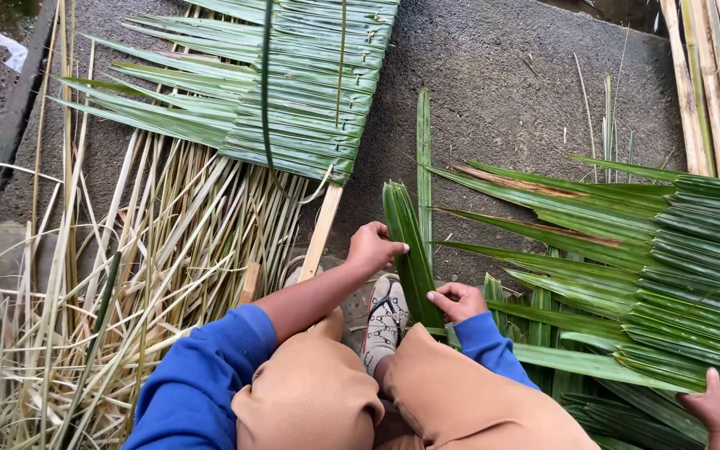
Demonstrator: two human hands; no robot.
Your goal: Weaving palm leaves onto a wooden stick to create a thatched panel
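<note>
The person sits low over the gravel ground (493, 75), knees in tan trousers, one patterned sandal (383, 321) between them, and works a folded green palm leaf (408, 242) that stands up in front of the sandal. The left hand (372, 247) is curled over the leaf's left edge, fingers closed on it partway up; the right hand (457, 301) pinches the same leaf lower down, near its base, fingers pressed together around the fold. From how things lie, a good share of the work looks done: a finished-looking panel of leaves (285, 92) folded side by side over a pale wooden slat (322, 229) lies at the upper left, and a second panel (677, 250) stretches along the right, its leaves already lapped in a row. I would judge the leaf in hand to be one more piece for that right-hand panel, not yet joined to it. To the left lies a heap of dry pale stalks (127, 275), stripped and set aside. Another person's hand (714, 407) rests spread on the right panel's lower edge.
</note>
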